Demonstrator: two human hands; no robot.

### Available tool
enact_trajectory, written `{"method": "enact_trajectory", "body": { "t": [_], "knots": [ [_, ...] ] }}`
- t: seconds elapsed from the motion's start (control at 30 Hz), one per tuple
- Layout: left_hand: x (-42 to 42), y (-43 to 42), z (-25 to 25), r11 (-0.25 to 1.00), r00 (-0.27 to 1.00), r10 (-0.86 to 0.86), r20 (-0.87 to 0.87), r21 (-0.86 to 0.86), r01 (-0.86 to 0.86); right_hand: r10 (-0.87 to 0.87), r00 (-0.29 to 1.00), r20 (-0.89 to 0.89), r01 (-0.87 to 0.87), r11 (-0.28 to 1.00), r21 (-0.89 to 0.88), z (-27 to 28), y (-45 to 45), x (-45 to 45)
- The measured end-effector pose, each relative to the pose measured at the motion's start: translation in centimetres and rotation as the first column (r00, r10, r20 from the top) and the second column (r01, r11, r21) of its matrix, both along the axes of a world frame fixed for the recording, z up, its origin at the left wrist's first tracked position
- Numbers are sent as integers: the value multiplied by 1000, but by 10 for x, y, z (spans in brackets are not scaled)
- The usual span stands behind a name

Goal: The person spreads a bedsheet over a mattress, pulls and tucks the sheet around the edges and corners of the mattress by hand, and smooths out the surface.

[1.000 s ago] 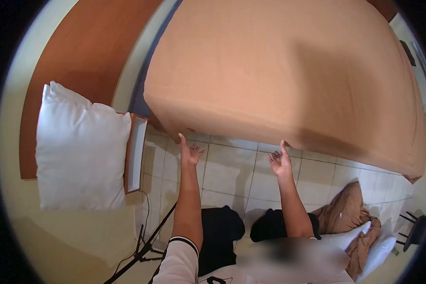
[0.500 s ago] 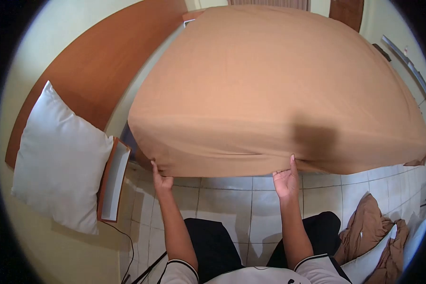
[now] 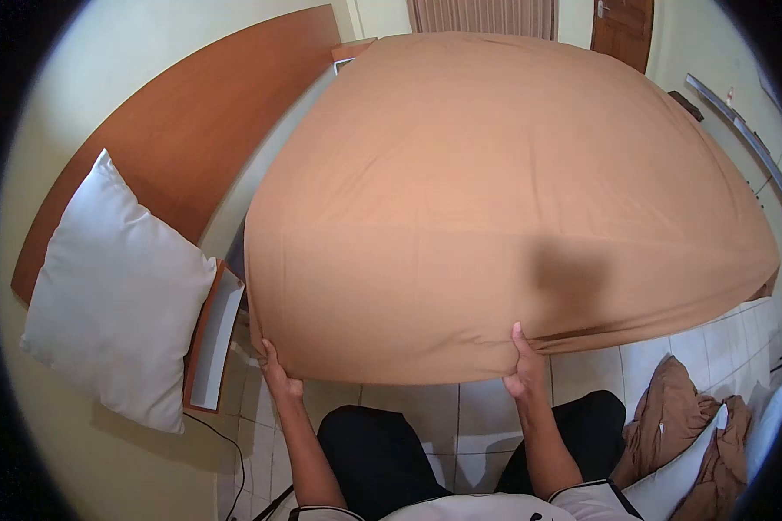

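A tan sheet (image 3: 460, 174) covers the large bed, and its near edge is stretched out toward me over the floor. At the near left corner my left hand (image 3: 281, 375) grips that edge, thumb on top and fingers hidden beneath the cloth. My right hand (image 3: 525, 369) holds the same edge further right, its thumb lying over the fabric and the other fingers mostly out of sight below. Between the two hands the cloth hangs fairly taut, with small creases beside my right hand. A dark shadow falls on it there.
A white pillow (image 3: 117, 300) rests on a nightstand (image 3: 215, 339) at the left, by the wooden headboard (image 3: 191, 130). Brown bedding (image 3: 669, 417) and a white pillow (image 3: 678, 473) are heaped on the tiled floor at the right. A black cable runs down at the lower left.
Both hands have taken hold of the sheet's near edge and pulled it out toward me. The view has tilted up, showing the curtain and door beyond the bed.
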State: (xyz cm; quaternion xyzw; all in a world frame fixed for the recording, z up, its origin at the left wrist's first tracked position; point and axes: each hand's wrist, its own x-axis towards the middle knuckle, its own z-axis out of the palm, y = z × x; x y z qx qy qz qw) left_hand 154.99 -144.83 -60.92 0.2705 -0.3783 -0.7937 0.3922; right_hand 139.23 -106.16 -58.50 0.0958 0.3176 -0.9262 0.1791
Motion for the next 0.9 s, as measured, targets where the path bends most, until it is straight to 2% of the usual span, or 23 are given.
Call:
{"method": "enact_trajectory", "body": {
  "t": [0.07, 0.17, 0.2, 0.27, 0.3, 0.37, 0.5, 0.6, 0.67, 0.73, 0.8, 0.83, 0.87, 0.9],
  "knots": [
    [6, 7, -6, 997, 996, 77, 35, 2, -77, -35, 999, -13, 35, 999, 36, -9, -2, 10],
    [8, -8, -33, 994, 996, 75, 40, 78, -78, -63, 998, -10, 64, 995, 78, -36, 1, 19],
    [8, -2, -27, 994, 996, 76, 43, 81, -80, -65, 998, 3, 65, 995, 79, -42, 2, 21],
    [1, 13, -8, 997, 997, 77, 27, -30, -76, -88, 996, -19, 89, 991, 102, -32, -1, 30],
    [2, 9, -11, 997, 997, 75, 26, -30, -74, -112, 993, -41, 117, 986, 122, -29, -2, 32],
    [3, -1, -24, 997, 990, 64, 123, 38, -70, -132, 991, -33, 135, 979, 150, -45, -3, 33],
    [-9, -9, -49, 997, 987, 55, 149, 40, -62, -129, 991, 36, 119, 970, 212, -57, 1, 46],
    [-13, -9, -60, 995, 971, 8, 240, 95, -31, -147, 989, -3, 144, 964, 225, -65, 4, 47],
    [-12, -15, -68, 981, 984, -132, 122, 162, 111, -105, 993, 59, 90, 972, 217, -61, 11, 38],
    [-11, -25, -68, 937, 974, -213, 82, 301, 179, -22, 992, 122, -3, 979, 203, -59, 16, 24],
    [-10, -36, -71, 942, 980, -191, -58, 270, 199, -32, 997, 70, 28, 998, 57, -59, 25, 8],
    [-9, -38, -67, 954, 990, -131, -61, 265, 142, 11, 997, 74, -16, 998, 67, -59, 27, 0],
    [-11, -35, -55, 960, 995, -74, -61, 267, 88, -55, 997, 48, 54, 998, 15, -59, 29, -6],
    [-12, -40, -55, 966, 990, -94, -107, 231, 116, -129, 991, 31, 129, 991, -30, -58, 34, -10]
  ]
}}
